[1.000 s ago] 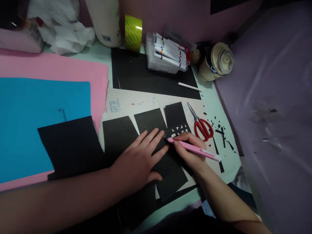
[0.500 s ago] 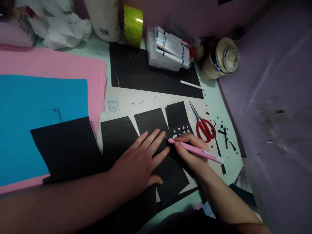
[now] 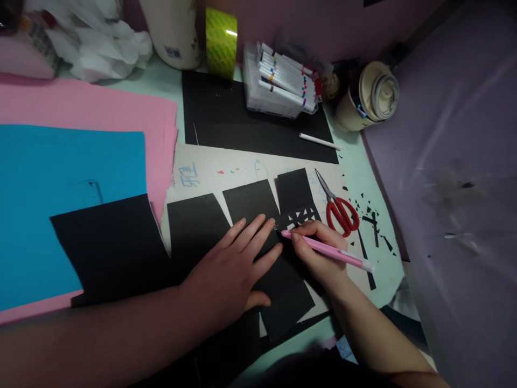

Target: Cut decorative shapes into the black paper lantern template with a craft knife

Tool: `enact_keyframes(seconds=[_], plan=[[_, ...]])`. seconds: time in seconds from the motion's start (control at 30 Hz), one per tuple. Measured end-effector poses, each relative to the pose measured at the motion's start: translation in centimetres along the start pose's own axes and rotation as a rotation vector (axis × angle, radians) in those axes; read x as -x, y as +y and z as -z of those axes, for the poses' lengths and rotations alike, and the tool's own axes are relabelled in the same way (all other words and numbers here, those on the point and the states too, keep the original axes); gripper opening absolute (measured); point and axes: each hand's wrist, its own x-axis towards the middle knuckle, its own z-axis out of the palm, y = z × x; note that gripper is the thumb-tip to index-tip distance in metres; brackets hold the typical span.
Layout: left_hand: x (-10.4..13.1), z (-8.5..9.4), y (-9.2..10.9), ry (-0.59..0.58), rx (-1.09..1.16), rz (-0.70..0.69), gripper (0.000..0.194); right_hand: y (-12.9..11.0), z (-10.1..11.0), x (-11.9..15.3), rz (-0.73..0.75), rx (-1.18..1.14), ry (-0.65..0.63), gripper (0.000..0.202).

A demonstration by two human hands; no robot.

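Observation:
My left hand [image 3: 238,264] lies flat with its fingers spread, pressing on a strip of black paper [image 3: 278,285]. In my right hand [image 3: 321,250] is a pink pen [image 3: 327,248], gripped near its tip, which points at the black strip beside my left fingertips. Small pale marks show on the paper there. Just above my right hand is a piece of black paper with white triangular cut-outs [image 3: 301,216]. Red-handled scissors [image 3: 341,213] lie right of it, blades partly open. More black paper [image 3: 197,221] extends under and left of my left hand.
Black paper scraps [image 3: 375,226] are scattered at the right. Behind stand a clear box of white markers [image 3: 283,81], a yellow tape roll [image 3: 221,43] and a lidded cup [image 3: 367,99]. A white stick [image 3: 319,141] lies on black paper. Blue paper [image 3: 36,178] and pink paper [image 3: 161,124] cover the left.
My right hand and the pink pen have shifted very slightly to the right. My left hand stays in place on the black paper.

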Motion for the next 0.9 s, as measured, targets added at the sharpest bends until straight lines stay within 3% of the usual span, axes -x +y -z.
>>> enact_keyframes(seconds=[0.9], plan=[[0.06,0.17,0.11,-0.015,0.027,0.004,0.089,0.31,0.0,0.03,0.017,0.002,0.004,0.004]])
